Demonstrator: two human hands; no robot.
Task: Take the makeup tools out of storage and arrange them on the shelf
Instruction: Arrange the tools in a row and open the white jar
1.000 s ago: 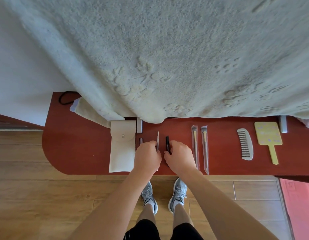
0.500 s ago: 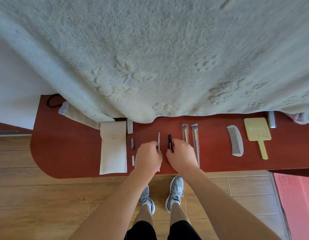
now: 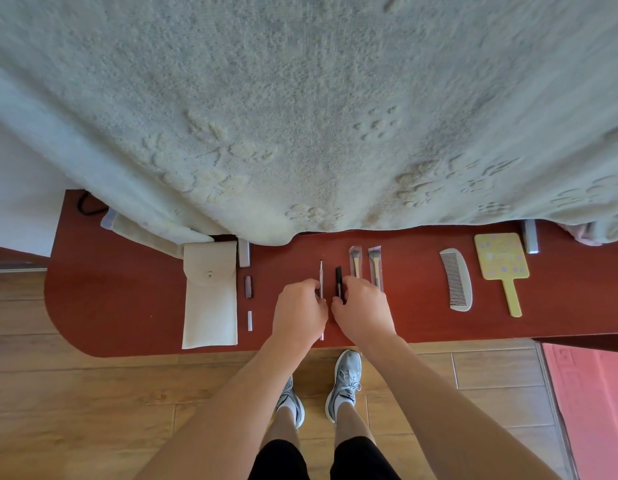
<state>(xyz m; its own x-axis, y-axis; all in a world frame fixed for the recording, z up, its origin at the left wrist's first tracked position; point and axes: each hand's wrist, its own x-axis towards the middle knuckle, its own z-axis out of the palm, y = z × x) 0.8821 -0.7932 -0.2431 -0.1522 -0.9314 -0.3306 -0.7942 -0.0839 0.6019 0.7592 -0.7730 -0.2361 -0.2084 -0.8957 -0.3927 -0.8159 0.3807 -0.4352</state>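
On the red shelf (image 3: 134,306), the left hand (image 3: 298,311) curls its fingers onto a thin pale tool (image 3: 321,271) and the right hand (image 3: 363,311) pinches the near end of a black pencil (image 3: 338,277), both at the middle of the shelf, near its front edge. Just right lie two wrapped brushes (image 3: 355,266), then bare shelf, a comb (image 3: 456,280) and a yellow hand mirror (image 3: 501,261). Left are two small caps (image 3: 248,287) and a cream pouch (image 3: 210,299) reaching the front edge. A blanket (image 3: 300,116) overhangs the back edge, covering the pouch's far end. The rounded left end lies bare.
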